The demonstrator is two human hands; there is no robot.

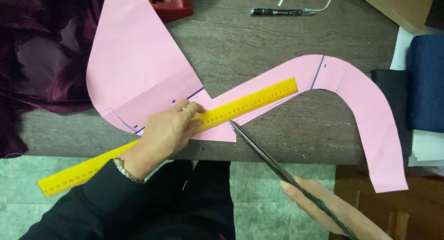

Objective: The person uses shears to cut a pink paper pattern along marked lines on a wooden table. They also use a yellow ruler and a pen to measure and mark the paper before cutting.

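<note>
The left hand (169, 131) is pressing its flat, open grip on a yellow ruler (240, 105) across pink paper (138, 59) near the counter's (259, 36) front edge, while the right hand (323, 205) is gripping closed scissors (268, 156), tip touching the paper.

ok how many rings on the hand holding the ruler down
2, both gold rings, side by side on neighbouring fingers of the left hand, which presses the yellow ruler onto the pink paper. More may be hidden underneath.
</note>
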